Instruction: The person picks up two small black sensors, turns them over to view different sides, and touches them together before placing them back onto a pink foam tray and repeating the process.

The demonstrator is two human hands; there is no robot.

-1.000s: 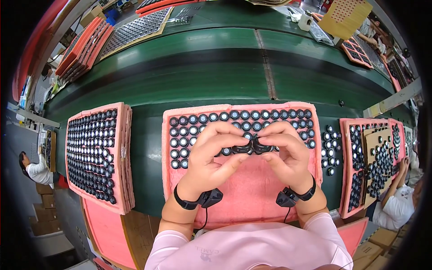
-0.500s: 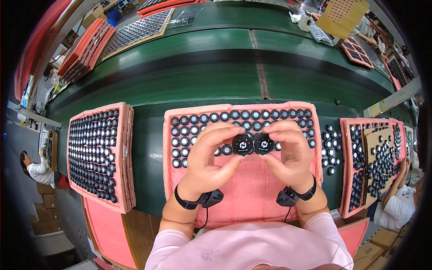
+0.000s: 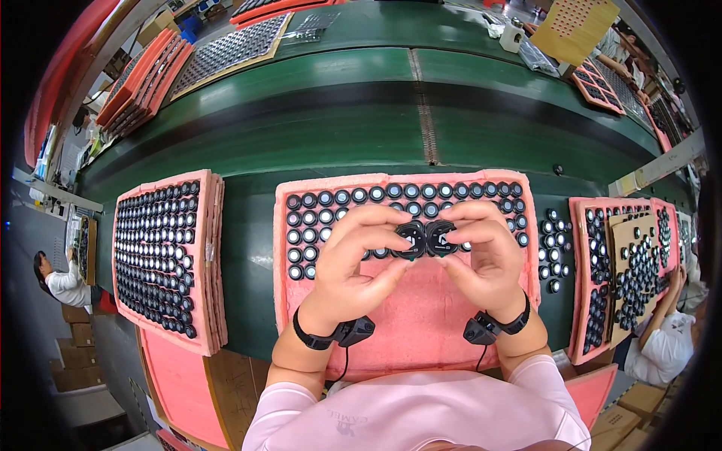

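Observation:
Between thumb and fingers, my left hand (image 3: 353, 263) grips a round black disc-shaped part (image 3: 408, 240) with a pale printed mark on its face. A matching black disc (image 3: 441, 239) is pinched in my right hand (image 3: 485, 259). The two discs are held side by side, edges together or nearly so, faces turned up toward me. Under my hands lies a pink foam tray (image 3: 398, 316). Rows of small round black parts with pale tops (image 3: 359, 195) fill its far half, while the near half shows bare foam. My hands hide some of the rows.
To the left stands a stack of pink trays (image 3: 214, 301) full of similar parts. Loose black parts (image 3: 553, 240) lie right of my tray, before another pink tray with cardboard (image 3: 632, 278). A green conveyor belt (image 3: 301, 120) runs beyond. People (image 3: 662, 342) sit at both sides.
Both discs have tilted slightly in my fingers, and my fingertips now cover part of their printed marks. The belt's seam has shifted a little left.

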